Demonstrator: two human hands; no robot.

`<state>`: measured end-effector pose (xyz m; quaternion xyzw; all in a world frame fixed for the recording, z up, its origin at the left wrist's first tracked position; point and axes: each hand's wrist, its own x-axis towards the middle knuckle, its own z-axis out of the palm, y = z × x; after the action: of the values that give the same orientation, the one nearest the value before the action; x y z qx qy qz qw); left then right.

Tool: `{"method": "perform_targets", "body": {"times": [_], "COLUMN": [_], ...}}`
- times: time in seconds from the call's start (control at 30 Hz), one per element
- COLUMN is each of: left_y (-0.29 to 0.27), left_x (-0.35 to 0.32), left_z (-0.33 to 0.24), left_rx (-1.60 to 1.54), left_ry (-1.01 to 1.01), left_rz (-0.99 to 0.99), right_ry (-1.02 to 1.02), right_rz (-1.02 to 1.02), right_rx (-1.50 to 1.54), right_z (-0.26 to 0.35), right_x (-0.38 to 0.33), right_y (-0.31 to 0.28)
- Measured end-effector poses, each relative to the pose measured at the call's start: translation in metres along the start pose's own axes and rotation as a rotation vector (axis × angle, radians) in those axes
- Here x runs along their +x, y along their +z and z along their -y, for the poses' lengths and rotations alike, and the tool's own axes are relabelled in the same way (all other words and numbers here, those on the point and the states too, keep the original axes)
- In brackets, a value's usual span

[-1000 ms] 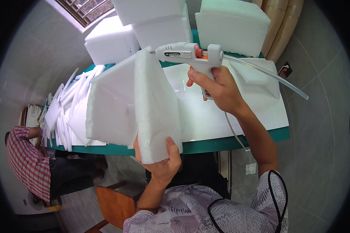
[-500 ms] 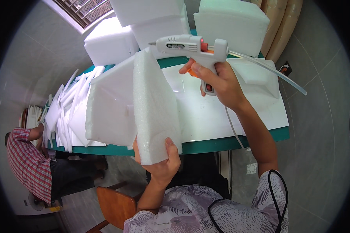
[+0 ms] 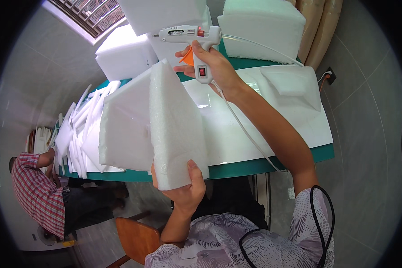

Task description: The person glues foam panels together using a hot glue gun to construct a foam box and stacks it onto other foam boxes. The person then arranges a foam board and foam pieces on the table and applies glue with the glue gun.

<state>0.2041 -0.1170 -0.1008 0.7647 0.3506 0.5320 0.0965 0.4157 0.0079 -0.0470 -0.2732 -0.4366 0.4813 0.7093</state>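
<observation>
My left hand [image 3: 187,190] grips the lower near end of a white foam panel [image 3: 176,129], thumb on its right face. The panel stands on edge, tilted, and meets another white foam piece [image 3: 125,120] on its left, forming a hollow corner. My right hand [image 3: 214,64] holds a white glue gun [image 3: 187,33] above the far end of the panel. Its nozzle points left, and an orange trigger [image 3: 187,56] shows by my partly stretched fingers. A clear glue stick [image 3: 263,46] sticks out of the back, and a white cord [image 3: 239,118] trails from the handle.
Large white foam blocks [image 3: 261,31] stand along the far side of the green table [image 3: 272,163]. Loose foam strips [image 3: 82,118] are heaped at the left. An angled foam piece [image 3: 290,85] lies at right. A person in a checked shirt [image 3: 38,190] and a wooden chair [image 3: 138,239] are at lower left.
My right hand has moved the glue gun left and farther away, and its fingers have loosened from the trigger. My left hand still grips the foam panel in nearly the same place.
</observation>
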Motion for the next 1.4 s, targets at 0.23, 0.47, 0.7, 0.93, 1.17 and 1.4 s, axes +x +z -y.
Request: {"method": "perform_targets", "body": {"times": [0.23, 0.47, 0.7, 0.93, 1.17, 1.4], "left_y": [0.002, -0.001, 0.0, 0.002, 0.001, 0.001], "left_x": [-0.005, -0.006, -0.004, -0.002, -0.001, -0.003], "left_z": [0.012, 0.009, 0.005, 0.004, 0.001, 0.003], "left_rx": [0.066, 0.151, 0.129, 0.132, 0.112, 0.199], "left_ry": [0.076, 0.067, 0.065, 0.079, 0.059, 0.086], "left_rz": [-0.009, 0.057, 0.079, 0.076, 0.087, 0.087], "right_ry": [0.034, 0.02, 0.001, -0.027, 0.002, 0.005], "right_rz": [-0.007, -0.022, -0.031, -0.035, 0.033, 0.036], "right_rx": [0.034, 0.076, 0.058, -0.021, -0.064, -0.085], "right_z": [-0.001, -0.001, -0.001, -0.008, -0.007, -0.004], "right_x": [-0.005, -0.008, -0.009, -0.009, -0.008, -0.011], "right_y": [-0.001, 0.004, 0.005, 0.007, 0.005, 0.006]}}
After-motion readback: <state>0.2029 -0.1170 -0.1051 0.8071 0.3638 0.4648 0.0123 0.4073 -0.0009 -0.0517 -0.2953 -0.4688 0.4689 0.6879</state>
